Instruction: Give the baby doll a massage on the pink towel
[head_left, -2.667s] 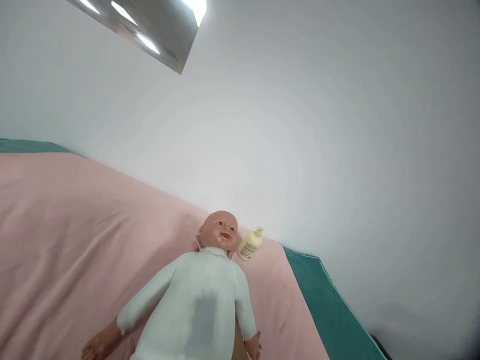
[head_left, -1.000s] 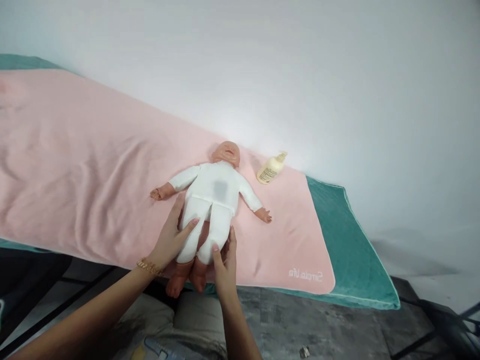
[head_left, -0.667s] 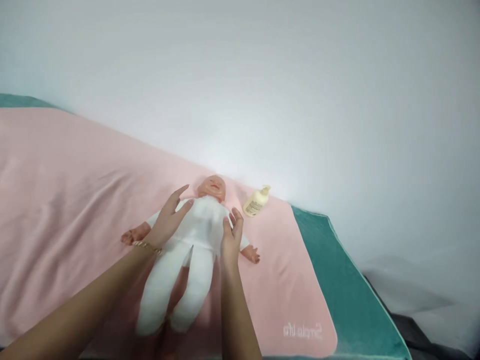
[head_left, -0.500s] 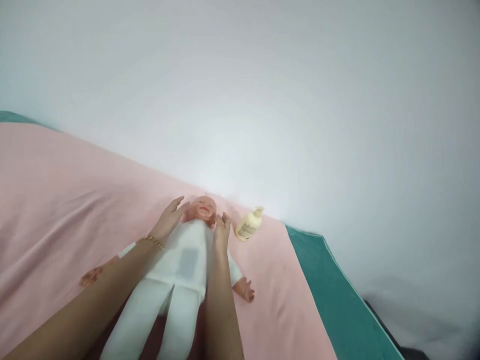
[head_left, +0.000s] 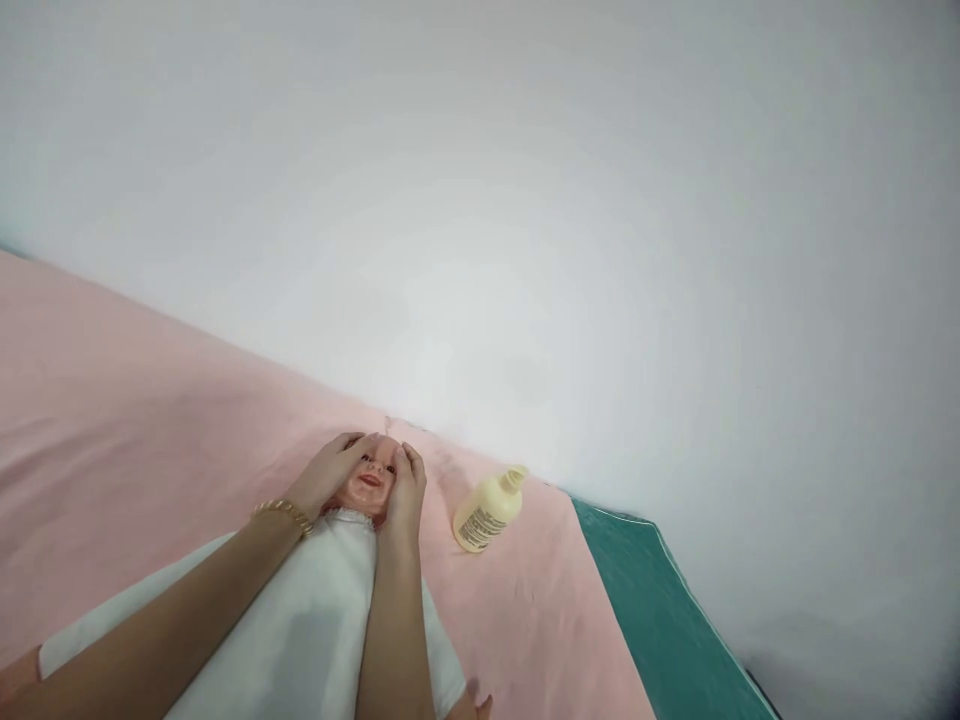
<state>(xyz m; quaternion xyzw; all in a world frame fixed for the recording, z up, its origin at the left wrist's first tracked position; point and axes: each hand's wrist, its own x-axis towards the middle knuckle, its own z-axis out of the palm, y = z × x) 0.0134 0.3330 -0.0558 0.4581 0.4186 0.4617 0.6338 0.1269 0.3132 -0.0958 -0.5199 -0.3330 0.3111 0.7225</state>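
A baby doll (head_left: 319, 585) in a white outfit lies on its back, arms spread, on a pink sheet. My left hand (head_left: 327, 478) cups one side of the doll's head (head_left: 370, 488), with the fingers curved over the temple. On the opposite side, my right hand (head_left: 406, 488) presses against the cheek and forehead. Both hands hold the head between them, and the crown is partly hidden by my fingers. A gold bracelet (head_left: 283, 515) circles my left wrist. My forearms cover part of the doll's chest and sleeves.
To the right of the doll's head, a pale yellow pump bottle (head_left: 487, 512) with a printed label stands on the pink sheet (head_left: 540, 600). A green surface (head_left: 645, 590) shows beyond the sheet's right edge. Behind rises a plain white wall (head_left: 480, 220).
My hands have come in from beside the doll's head to rest on both its sides. The view has moved closer, so the doll and bottle appear larger and lower.
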